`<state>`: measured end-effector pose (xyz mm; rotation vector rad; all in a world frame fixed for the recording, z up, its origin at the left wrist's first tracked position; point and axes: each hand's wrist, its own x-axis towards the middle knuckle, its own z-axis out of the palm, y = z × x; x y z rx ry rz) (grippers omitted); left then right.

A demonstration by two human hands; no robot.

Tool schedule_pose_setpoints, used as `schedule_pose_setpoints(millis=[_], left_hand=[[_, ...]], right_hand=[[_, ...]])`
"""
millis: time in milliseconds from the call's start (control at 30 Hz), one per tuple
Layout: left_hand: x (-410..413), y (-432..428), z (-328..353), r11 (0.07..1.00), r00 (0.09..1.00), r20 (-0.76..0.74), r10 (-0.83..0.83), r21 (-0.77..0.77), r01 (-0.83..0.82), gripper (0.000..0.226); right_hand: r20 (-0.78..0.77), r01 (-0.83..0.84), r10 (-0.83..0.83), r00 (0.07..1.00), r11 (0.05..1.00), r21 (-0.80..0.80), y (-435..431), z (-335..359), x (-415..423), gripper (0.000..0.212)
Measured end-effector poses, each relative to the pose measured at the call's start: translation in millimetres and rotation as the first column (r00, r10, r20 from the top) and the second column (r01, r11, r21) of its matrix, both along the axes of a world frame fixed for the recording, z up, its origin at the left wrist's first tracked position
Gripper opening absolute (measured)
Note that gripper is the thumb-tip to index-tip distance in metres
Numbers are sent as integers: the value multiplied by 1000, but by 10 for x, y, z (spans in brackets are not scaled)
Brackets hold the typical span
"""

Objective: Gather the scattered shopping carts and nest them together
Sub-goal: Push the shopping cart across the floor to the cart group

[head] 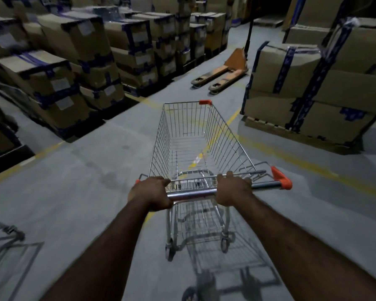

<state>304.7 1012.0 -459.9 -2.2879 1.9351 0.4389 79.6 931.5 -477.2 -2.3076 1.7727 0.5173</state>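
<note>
Shopping cart [195,144] is placed at frame centre on the floor [96,170], basket pointed toward the top of the frame. Its handle bar [191,194] is gripped by the left hand [150,193] near the bar's left end and by the right hand [232,189] right of the middle. A pallet jack [224,72] is parked beyond the cart, upper centre. Stacked cartons [74,61] are ranged along the upper left. A carton stack [313,94] is set on a pallet [280,129] at the right. Part of a second cart [7,237] is seen at the lower left edge.

One wide-angle camera sitting on my head, looking forward and down from standing height, catching my left hand [149,193] and right hand [233,189] close below, facing over the shopping cart [228,140] down the aisle floor [85,170], edges bending.
</note>
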Motion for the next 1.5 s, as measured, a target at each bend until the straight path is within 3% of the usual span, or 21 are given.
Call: schedule_pose_setpoints(millis=[100,367,833,1133,1333,1500], left_hand=[[99,-696,4,1000,1000,-7,-7,15,7,86],[258,-2386,-50,1000,1000,-1,2,22,-2,81],[557,-5284,-88,972,971,-19,237,13,-237,74],[1114,-6971,-150,955,955,-7,296,-18,-296,71],[1693,-8274,-228,940,940,-25,341,-21,-341,64],[2144,-9212,-237,928,926,-67,370,-4,-371,72]], right_hand=[[-23,2,-2,1000,1000,4,-727,-24,93,82],[-39,-77,75,996,996,-51,-2499,-93,279,71],[-7,-305,306,952,946,-111,-5854,-123,809,66],[-43,-423,420,906,903,-82,-7753,-103,1481,64],[-102,-405,396,912,910,-91,-9088,-62,2147,61],[-77,-361,355,932,929,-85,-10059,-68,2660,66]])
